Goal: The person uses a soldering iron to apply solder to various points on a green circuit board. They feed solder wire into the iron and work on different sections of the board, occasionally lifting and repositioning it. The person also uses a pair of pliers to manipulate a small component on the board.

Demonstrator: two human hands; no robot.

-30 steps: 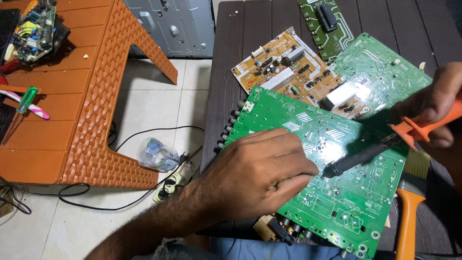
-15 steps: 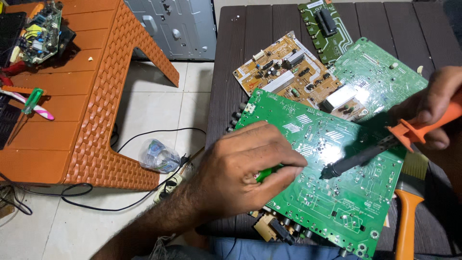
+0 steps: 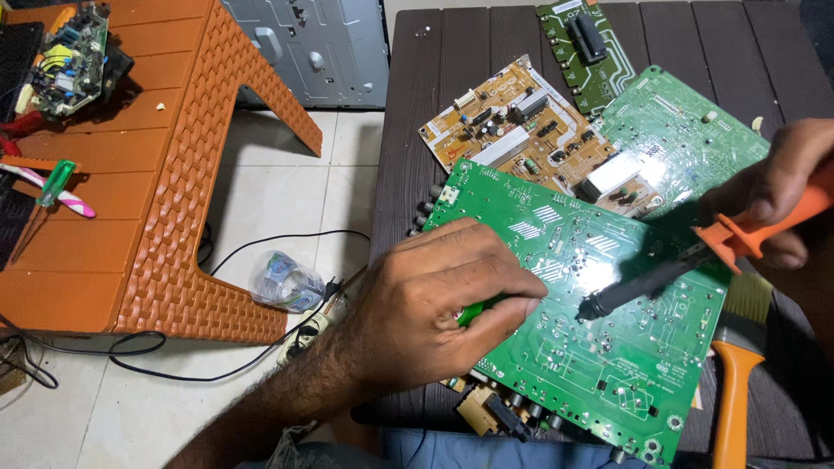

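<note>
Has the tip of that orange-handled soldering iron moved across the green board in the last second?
Hardly: the soldering iron tip sits at nearly the same spot on the green board, level with the left hand's fingertips.

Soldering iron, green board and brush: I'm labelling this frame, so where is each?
Soldering iron (image 3: pixel 660 280): head view, dark barrel.
Green board (image 3: pixel 608 365): head view, bare solder side.
Brush (image 3: pixel 731 408): head view, orange handle.
</note>
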